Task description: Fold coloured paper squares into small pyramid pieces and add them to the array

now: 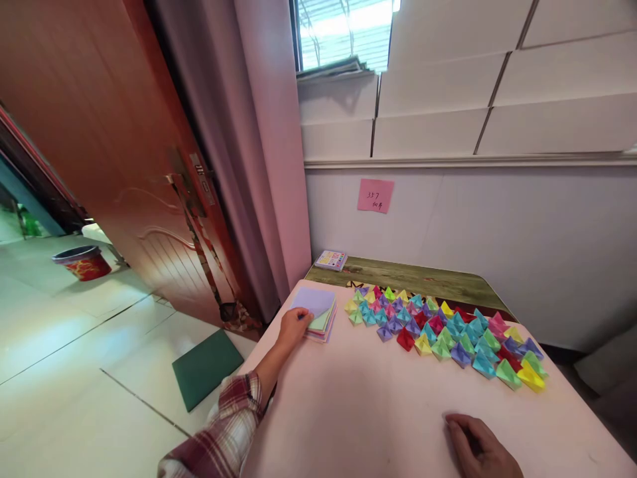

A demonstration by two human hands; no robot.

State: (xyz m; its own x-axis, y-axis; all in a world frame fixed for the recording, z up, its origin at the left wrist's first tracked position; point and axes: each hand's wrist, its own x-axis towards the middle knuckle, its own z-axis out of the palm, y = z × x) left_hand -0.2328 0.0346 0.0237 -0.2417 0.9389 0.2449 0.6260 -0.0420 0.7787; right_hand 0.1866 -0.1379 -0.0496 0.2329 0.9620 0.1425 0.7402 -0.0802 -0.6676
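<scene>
At the left side of the pink tabletop, my left hand (293,326) pinches the near corner of a lilac paper sheet (311,301). That sheet is the top one of a stack of colored square papers (323,326), and its lifted corner bares a green sheet below. My right hand (482,447) rests near the front right of the table, fingers curled in, with nothing visible in it. Beyond it lie rows of folded paper pieces (440,346) in blue, green, purple, yellow, red and pink.
A small printed packet (331,259) sits at the table's back left corner. The pink table cover (348,411) leaves a wooden strip (423,273) bare by the wall. A pink note (375,196) is stuck there. Leftward are a door (114,133), a green mat (208,368) and a bucket (83,263).
</scene>
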